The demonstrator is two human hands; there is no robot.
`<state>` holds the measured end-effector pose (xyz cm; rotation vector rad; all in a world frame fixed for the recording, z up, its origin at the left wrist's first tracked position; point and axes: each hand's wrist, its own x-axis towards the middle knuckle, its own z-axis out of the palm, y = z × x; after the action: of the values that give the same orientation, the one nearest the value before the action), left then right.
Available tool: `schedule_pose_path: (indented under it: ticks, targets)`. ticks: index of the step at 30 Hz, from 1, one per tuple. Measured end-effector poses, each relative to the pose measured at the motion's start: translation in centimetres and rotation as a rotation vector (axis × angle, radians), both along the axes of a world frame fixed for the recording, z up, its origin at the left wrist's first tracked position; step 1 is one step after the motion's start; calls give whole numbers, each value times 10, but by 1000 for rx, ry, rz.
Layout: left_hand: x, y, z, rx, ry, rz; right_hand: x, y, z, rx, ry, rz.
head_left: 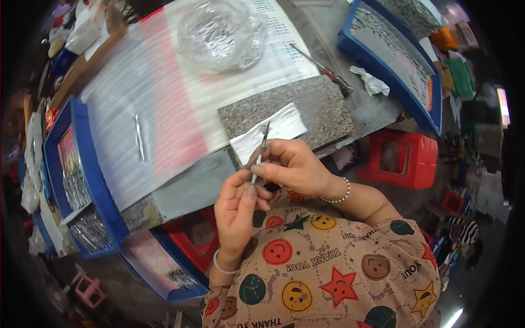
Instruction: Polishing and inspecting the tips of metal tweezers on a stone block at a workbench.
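Note:
A slim metal tool with a dark pointed tip [266,134] is held in front of my body, its tip aimed away from me. The thumb and fingers of my left hand [239,205] pinch its near end. My right hand [292,168] grips it higher up, thumb against the shaft. Just beyond the fingers, a folded white cloth or paper [287,123] lies on a speckled stone slab [328,106]. How much of the tool lies inside the fingers is hidden.
A similar silver tool [139,136] rests on the foam sheet [180,109] at left. Blue trays [112,218] with many metal pieces stand at left; another blue tray [402,90] is at right. A clear plastic bag [219,35], a screwdriver [336,81] and a red stool [401,158] are around.

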<state>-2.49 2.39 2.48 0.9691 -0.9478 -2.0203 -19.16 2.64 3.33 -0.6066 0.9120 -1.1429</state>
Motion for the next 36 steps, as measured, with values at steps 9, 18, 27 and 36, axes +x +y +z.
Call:
schedule_pose_path:
  ticks: [9, 18, 27, 36]
  targets:
    - [1, -20, -11, 396, 488, -380, -55, 3, 12, -485, 589, 348]
    - [-20, -32, -11, 450, 579, -225, -246, 37, -40, 60, 2096, -257]
    - [-23, -26, -13, 390, 440, -30, -104, 27, 14, -465, 1245, -365]
    - [-16, -20, -13, 222, 326, 18, -17, -18, 15, -632, 1165, -34]
